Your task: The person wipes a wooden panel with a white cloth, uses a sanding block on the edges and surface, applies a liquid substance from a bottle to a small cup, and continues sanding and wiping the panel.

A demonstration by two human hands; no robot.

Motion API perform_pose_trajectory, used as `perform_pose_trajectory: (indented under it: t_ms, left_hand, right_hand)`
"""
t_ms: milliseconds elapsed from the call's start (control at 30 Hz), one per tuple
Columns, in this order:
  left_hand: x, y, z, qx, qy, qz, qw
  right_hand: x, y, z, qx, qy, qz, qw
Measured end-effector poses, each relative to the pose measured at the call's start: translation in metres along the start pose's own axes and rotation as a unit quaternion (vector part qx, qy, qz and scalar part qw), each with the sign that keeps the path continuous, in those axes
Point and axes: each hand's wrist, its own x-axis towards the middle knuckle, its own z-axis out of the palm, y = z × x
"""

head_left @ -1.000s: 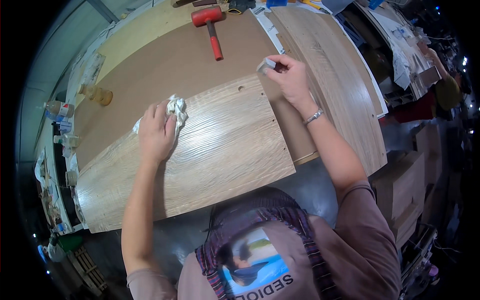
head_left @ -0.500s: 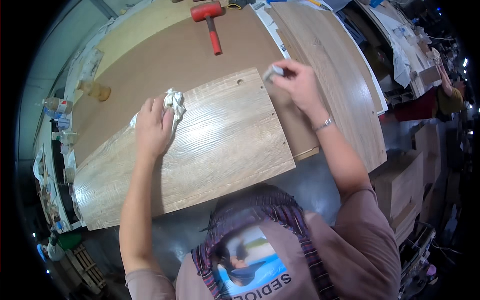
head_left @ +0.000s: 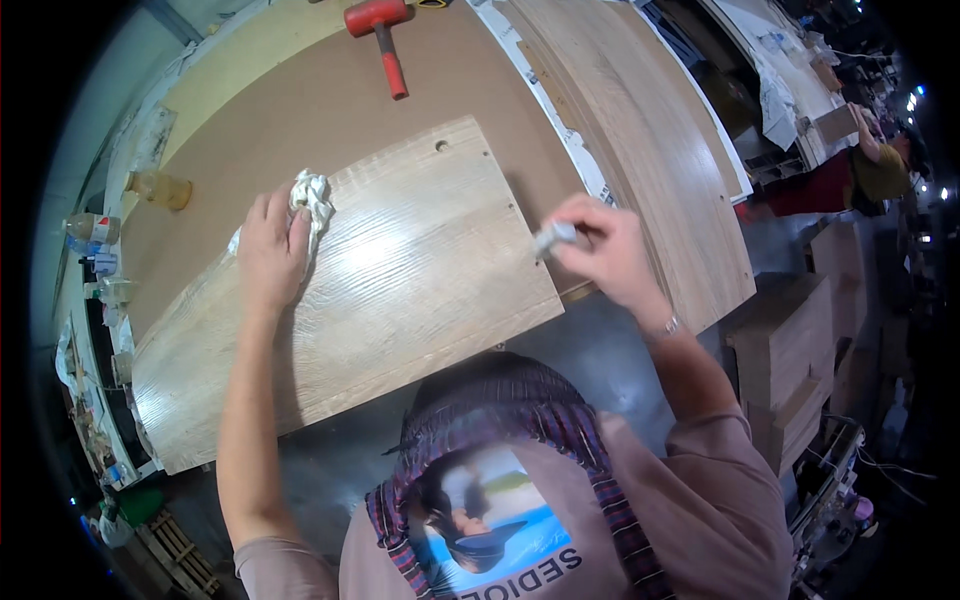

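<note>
"Since you're looking straight down, what comes first?"

"A dark checked scarf point(head_left: 500, 425) over the person's shirt point(head_left: 640, 500), and just beyond it the wood-grain panel point(head_left: 420, 260), lying flat with its near edge toward the body."

"And the hands?"

"The right hand point(head_left: 608, 250) is blurred, but its thumb and fingers pinch a small grey block point(head_left: 554, 238) at the panel's right edge. Whether the block touches that edge, I can't tell. The left hand point(head_left: 272, 245) rests palm down on the panel's left part, fingers bent over a crumpled white cloth point(head_left: 313, 195); gripping it or only pressing, I can't say."

"How far along would you call it?"

"Somewhere in the middle, I'd guess. The panel is laid out, and its small holes point(head_left: 510, 206) and a larger round hole point(head_left: 441, 147) near the far corner are already made. The block is at the edge, so that part looks unfinished; how much of it is done doesn't show."

"What's farther off?"

"Brown board point(head_left: 300, 115) under the panel, with a red mallet point(head_left: 390, 50) lying on it, untouched. A second panel point(head_left: 640, 130) lies to the right, no hand on it; done or waiting, I can't judge. An amber jar point(head_left: 160, 189) is over on the left, and well away at right there's another person point(head_left: 868, 185)."
</note>
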Motion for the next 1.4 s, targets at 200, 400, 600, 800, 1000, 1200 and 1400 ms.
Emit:
perform_pose_trajectory:
  t_ms: [200, 400, 600, 800, 1000, 1200, 1400]
  left_hand:
    - [0.005, -0.003, 0.005, -0.028, -0.004, 0.015, 0.999]
    - [0.0, -0.008, 0.003, -0.013, -0.007, -0.001, 1.0]
    - [0.005, -0.011, 0.002, -0.077, 0.048, 0.032, 0.995]
    - [0.019, 0.116, 0.02, -0.307, -0.055, 0.167, 0.935]
    - [0.042, 0.176, 0.059, -0.115, -0.199, 0.432, 0.872]
    - [0.134, 0.15, 0.079, 0.083, -0.066, 0.342, 0.934]
    - [0.087, 0.156, 0.078, -0.059, -0.1, 0.446, 0.887]
  right_hand:
    - [0.037, -0.002, 0.006, -0.011, 0.042, 0.035, 0.998]
    - [-0.064, -0.019, -0.007, -0.002, -0.015, 0.032, 0.999]
    - [-0.078, -0.047, 0.011, -0.102, -0.003, -0.114, 0.988]
    - [-0.065, -0.033, 0.063, -0.197, 0.035, -0.259, 0.945]
    - [-0.073, -0.032, 0.078, -0.26, 0.079, -0.227, 0.935]
    - [-0.076, -0.033, 0.083, -0.297, 0.118, -0.218, 0.922]
    - [-0.08, -0.028, 0.08, -0.293, 0.118, -0.201, 0.927]
